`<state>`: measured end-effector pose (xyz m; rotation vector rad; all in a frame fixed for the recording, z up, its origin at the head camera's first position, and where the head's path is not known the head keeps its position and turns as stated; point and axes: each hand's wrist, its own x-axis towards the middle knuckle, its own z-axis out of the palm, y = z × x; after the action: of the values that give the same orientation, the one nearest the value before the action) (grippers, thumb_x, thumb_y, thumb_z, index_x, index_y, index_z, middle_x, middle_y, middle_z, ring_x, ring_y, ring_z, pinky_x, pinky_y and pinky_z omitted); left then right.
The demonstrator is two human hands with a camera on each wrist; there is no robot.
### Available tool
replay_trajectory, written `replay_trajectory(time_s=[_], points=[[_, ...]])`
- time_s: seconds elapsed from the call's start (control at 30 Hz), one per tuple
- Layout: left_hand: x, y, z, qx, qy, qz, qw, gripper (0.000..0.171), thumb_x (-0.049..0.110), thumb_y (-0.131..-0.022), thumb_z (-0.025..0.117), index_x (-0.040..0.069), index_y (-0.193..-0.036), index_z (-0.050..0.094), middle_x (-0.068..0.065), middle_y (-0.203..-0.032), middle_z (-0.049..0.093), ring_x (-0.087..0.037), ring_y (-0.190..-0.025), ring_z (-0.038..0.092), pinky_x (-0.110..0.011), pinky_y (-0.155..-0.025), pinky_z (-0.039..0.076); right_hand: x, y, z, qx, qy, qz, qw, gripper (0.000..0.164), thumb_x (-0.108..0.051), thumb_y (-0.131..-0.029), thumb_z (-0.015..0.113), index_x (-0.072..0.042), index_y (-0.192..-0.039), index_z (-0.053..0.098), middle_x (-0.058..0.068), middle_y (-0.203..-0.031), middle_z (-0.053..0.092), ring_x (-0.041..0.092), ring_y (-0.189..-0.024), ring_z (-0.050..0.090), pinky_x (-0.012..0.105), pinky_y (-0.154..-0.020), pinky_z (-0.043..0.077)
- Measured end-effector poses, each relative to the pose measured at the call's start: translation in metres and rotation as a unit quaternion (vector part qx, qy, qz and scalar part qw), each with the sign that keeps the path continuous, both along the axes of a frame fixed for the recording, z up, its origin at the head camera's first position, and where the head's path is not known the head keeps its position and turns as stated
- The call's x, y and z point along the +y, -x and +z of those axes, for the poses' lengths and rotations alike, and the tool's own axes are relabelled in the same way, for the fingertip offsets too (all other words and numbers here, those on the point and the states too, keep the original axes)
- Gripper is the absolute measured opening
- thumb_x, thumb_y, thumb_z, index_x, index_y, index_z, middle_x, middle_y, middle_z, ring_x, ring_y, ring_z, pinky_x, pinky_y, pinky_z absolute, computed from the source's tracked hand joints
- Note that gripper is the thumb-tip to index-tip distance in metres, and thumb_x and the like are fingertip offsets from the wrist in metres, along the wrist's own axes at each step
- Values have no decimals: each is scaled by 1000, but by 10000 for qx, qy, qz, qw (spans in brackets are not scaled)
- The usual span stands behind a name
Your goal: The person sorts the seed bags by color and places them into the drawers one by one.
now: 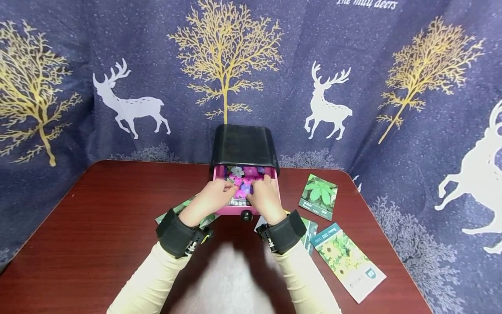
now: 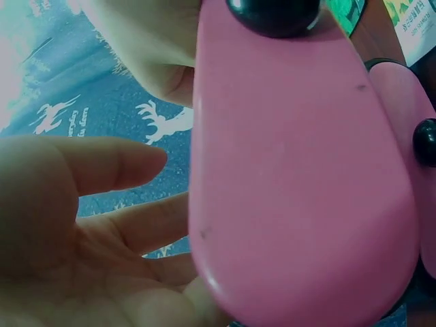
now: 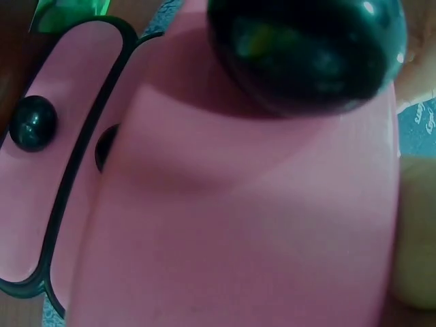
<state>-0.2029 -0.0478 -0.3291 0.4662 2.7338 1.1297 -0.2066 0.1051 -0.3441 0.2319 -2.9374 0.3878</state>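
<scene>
A pink drawer (image 1: 223, 210) with a black knob (image 1: 246, 215) stands pulled out of a black-cased drawer unit (image 1: 244, 146). Inside it lies a flower-printed packet (image 1: 249, 171), pink, purple and white. My left hand (image 1: 211, 198) reaches over the drawer's left side, fingers at the packet. In the left wrist view its thumb and fingers are loosely spread, some fingertips hidden behind the drawer front (image 2: 293, 170). My right hand (image 1: 266, 197) reaches in from the right, fingers bent down onto the packet. The drawer front (image 3: 238, 218) hides most of it in the right wrist view.
More pink drawers with black knobs show below, such as one closed drawer (image 3: 68, 157). A green-leaf packet (image 1: 319, 196) and a yellow-flower packet (image 1: 349, 261) lie on the brown table (image 1: 98, 226) at right. Other packets lie partly under the forearms. A deer-printed curtain (image 1: 251, 78) hangs behind.
</scene>
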Motion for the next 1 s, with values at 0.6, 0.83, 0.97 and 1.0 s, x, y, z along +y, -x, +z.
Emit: replay_trajectory(time_s=[0.6, 0.83, 0.97, 1.0], points=[[-30, 29, -1, 1311, -972, 1117, 9802, 37, 9, -96, 39, 8, -129, 55, -18, -141, 41, -29, -87, 51, -36, -72, 37, 8, -43, -8, 1352, 1646, 118, 9770, 33, -21, -91, 60, 1, -114, 64, 17, -128, 53, 35, -118, 45, 50, -98, 35], [-34, 59, -19, 1455, -919, 907, 9809, 39, 8, -98, 38, 4, -136, 48, -23, -147, 32, -39, -126, 44, -48, -98, 42, 3, -72, -25, 2610, 1323, 273, 9558, 15, -14, -84, 66, -8, -98, 70, 7, -98, 54, 23, -90, 47, 35, -76, 40], [-36, 66, -28, 1321, -1008, 744, 9833, 39, 14, -100, 38, 7, -138, 46, -22, -149, 30, -39, -137, 30, -51, -110, 29, 1, -82, -42, 2873, 1215, 450, 9490, 8, -12, -81, 68, -11, -89, 68, 3, -89, 53, 16, -80, 47, 28, -65, 40], [-36, 67, -30, 1327, -1023, 707, 9833, 39, 14, -100, 38, 7, -138, 46, -22, -149, 30, -39, -138, 29, -51, -111, 27, 0, -83, -46, 2916, 1191, 508, 9477, 8, -12, -81, 69, -12, -89, 68, 2, -89, 53, 15, -79, 48, 27, -64, 42]])
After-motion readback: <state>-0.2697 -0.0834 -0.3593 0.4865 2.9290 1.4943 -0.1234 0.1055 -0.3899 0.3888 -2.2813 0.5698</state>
